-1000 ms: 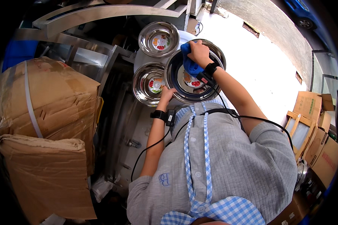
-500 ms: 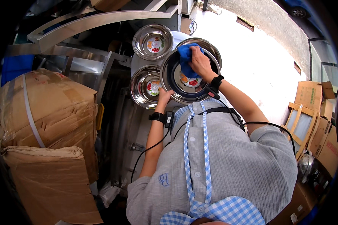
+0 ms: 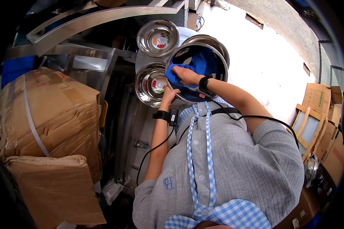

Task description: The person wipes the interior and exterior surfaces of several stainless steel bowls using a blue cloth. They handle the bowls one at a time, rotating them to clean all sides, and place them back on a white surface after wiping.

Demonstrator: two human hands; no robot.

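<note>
My left hand [image 3: 169, 94] grips the near-left rim of a shiny steel basin [image 3: 224, 70], which is tilted. Inside it, my right hand [image 3: 185, 75] presses a blue cloth [image 3: 202, 63] against the left wall, fingers closed on the fabric. The cloth covers much of the basin's inside. Behind this basin another steel basin [image 3: 217, 42] shows in part. To the left lie two more steel basins with fruit pictures on their bottoms, a far one [image 3: 146, 41] and a nearer one [image 3: 143, 88]. All of these are on or above a pale round surface [image 3: 184, 33].
Large cardboard boxes [image 3: 53, 118] are piled on the left, below a metal frame [image 3: 103, 23]. More cartons [image 3: 317, 97] and a wooden-framed panel [image 3: 305, 122] stand on the right. Black cables [image 3: 269, 118] run from both wrists.
My right hand and the cloth have moved from the basin's far side to its left side, nearer me. The basin's tilt has changed; my left hand keeps its grip on the rim.
</note>
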